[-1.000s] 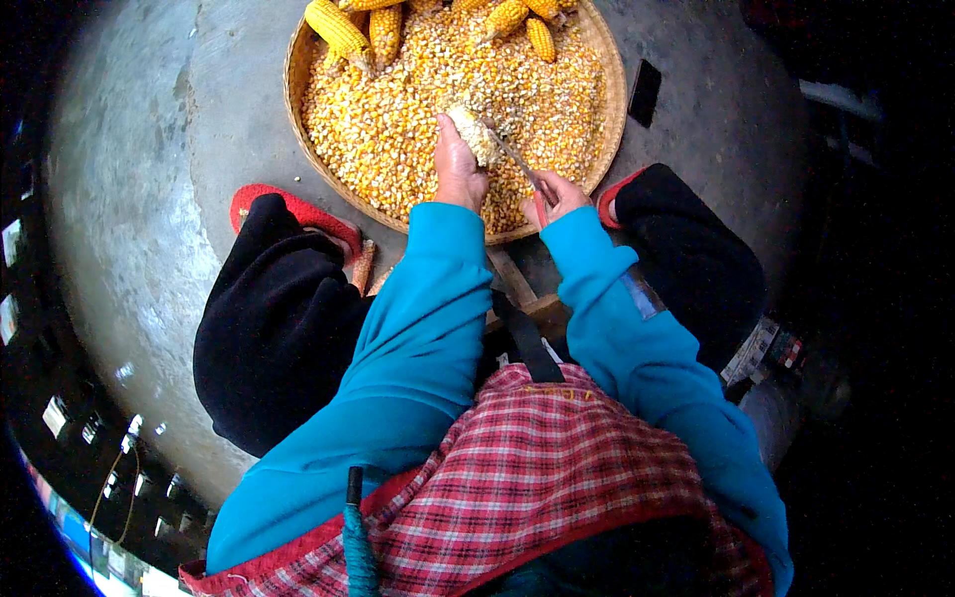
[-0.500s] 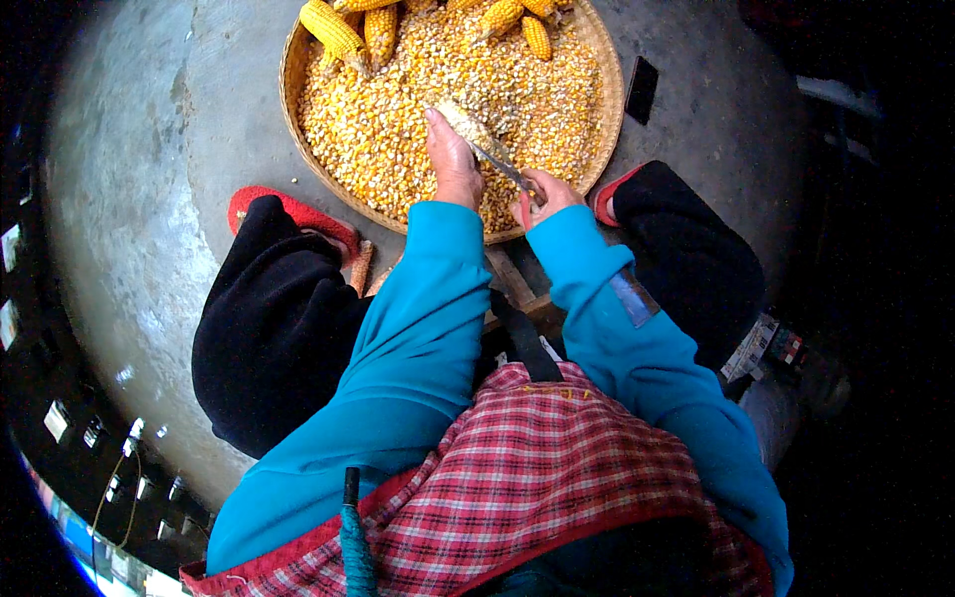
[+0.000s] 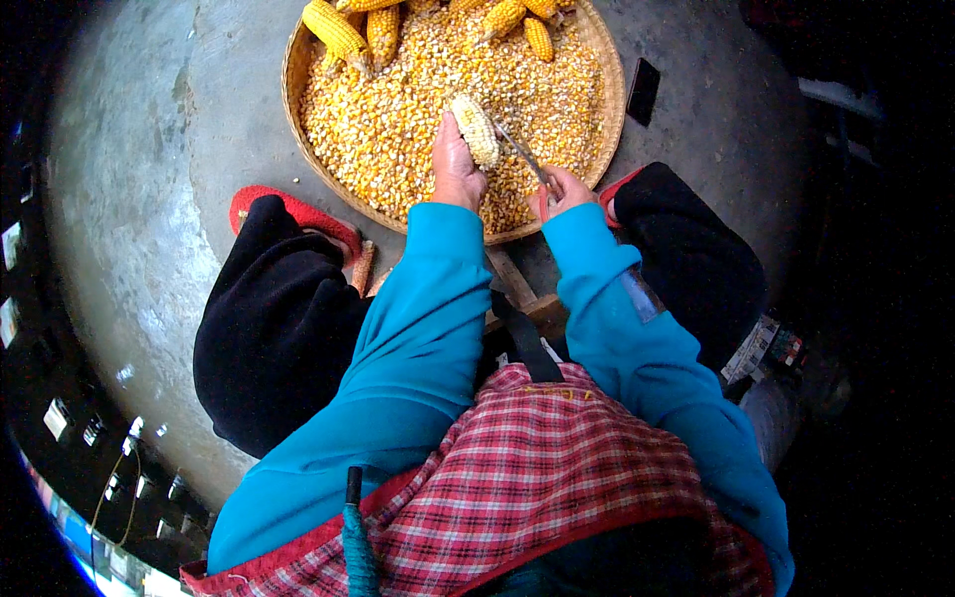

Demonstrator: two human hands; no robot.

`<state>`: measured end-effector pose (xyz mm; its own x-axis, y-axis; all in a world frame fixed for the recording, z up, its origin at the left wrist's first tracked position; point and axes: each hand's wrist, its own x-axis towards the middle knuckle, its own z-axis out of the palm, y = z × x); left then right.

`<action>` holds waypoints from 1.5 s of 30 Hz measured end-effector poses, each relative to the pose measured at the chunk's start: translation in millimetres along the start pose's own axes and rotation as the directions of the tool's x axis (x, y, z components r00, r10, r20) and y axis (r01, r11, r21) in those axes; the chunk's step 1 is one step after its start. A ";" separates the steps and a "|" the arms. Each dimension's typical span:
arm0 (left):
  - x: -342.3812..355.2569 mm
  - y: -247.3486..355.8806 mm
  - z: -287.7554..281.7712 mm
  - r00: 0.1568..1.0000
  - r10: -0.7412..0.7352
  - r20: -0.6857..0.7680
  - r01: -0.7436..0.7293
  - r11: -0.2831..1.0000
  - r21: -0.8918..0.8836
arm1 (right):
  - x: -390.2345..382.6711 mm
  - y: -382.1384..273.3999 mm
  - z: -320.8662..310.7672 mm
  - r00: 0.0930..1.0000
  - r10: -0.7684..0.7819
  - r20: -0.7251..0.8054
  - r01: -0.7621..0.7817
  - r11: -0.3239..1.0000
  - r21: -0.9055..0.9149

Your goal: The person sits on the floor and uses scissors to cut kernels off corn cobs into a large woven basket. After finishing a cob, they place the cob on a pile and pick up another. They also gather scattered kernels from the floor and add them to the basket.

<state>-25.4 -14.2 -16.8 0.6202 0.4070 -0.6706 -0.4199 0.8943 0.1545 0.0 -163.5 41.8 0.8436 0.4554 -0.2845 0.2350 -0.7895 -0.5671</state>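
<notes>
Cob: corn cob (image 3: pixel 476 129) now stands steeper than 0.5 s ago.
Left hand (image 3: pixel 456 169): wrapped round cob.
Right hand (image 3: pixel 563 189): clenched on metal tool (image 3: pixel 522 154), at basket (image 3: pixel 609 119) near rim.

At the top centre of the frame, the round basket (image 3: pixel 298 75) is light brown and woven, and it is full of golden yellow kernels (image 3: pixel 398 119). The whole cobs (image 3: pixel 336 30) at its upper edge are deep yellow. The cob (image 3: pixel 476 129) in the left hand (image 3: pixel 455 169) is pale yellow, nearly cream. The tool (image 3: pixel 519 151) in the right hand (image 3: pixel 562 189) is grey metal. Both sleeves (image 3: pixel 418 328) are bright turquoise blue. The apron (image 3: pixel 527 468) in the lower centre has a red, white and dark check pattern. The trousers (image 3: pixel 269 328) are black, and the slipper (image 3: pixel 288 211) at the left is red. The floor (image 3: pixel 129 199) is grey with paler stains. A small flat black object (image 3: pixel 643 92) lies at the upper right.
</notes>
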 end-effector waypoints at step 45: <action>-57.9 48.7 84.8 0.985 0.109 0.137 -0.130 0.979 0.158 | 53.9 -113.0 3.0 0.936 -0.351 0.019 0.217 0.619 0.755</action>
<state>-25.7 21.5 91.1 0.6556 0.5236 -0.5440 -0.3872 0.8517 0.3531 17.5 -48.5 88.2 0.6982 0.7113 -0.0817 -0.0363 -0.0787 -0.9962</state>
